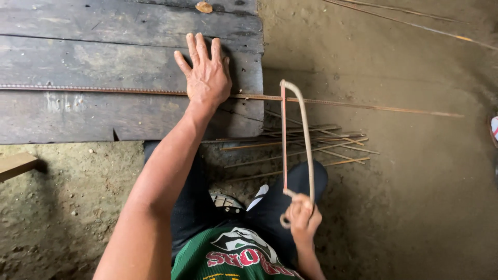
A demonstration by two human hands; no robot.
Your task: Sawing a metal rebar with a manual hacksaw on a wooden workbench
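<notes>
My left hand (208,72) lies flat, fingers spread, pressing a long thin ribbed steel rod (104,89) down onto a dark wooden plank platform (93,46). The rod runs left to right and sticks out past the platform's right edge over the dirt floor. My right hand (302,218) grips the handle of a hacksaw (298,140) with a bent metal frame. Its thin reddish blade stands across the rod just right of the platform's edge, touching it.
A loose pile of cut rod pieces (306,142) lies on the dirt floor below the platform's edge. A wooden block (15,165) sits at the left. More thin rods (415,18) lie at the top right. My knees and green shirt are below.
</notes>
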